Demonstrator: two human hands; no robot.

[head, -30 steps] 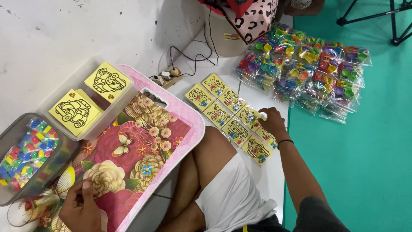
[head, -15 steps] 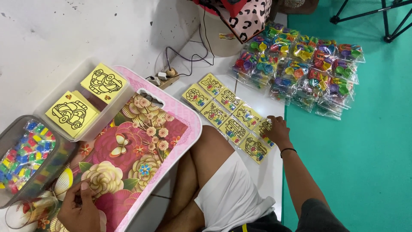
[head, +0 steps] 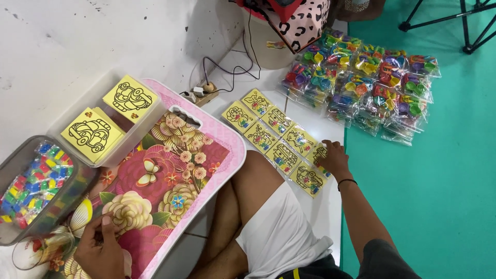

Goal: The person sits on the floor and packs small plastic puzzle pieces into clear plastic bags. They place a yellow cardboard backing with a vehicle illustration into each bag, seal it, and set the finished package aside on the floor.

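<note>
Right hand [head: 335, 159] flat, fingers spread on the end yellow picture card [head: 319, 155] in the floor rows; left hand [head: 102, 248] resting loose on the floral tray [head: 170, 181]. Two cards boxed [head: 111, 116], rest still out.

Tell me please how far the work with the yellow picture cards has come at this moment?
Done: packed yellow cards lie in two rows on the white floor, with bagged colourful toys stacked beyond. In hand: the right hand rests on the card at the near end of the rows; the left hand is on the floral tray. Left: two stacks of yellow car cards sit in a clear box, unpacked.
</note>
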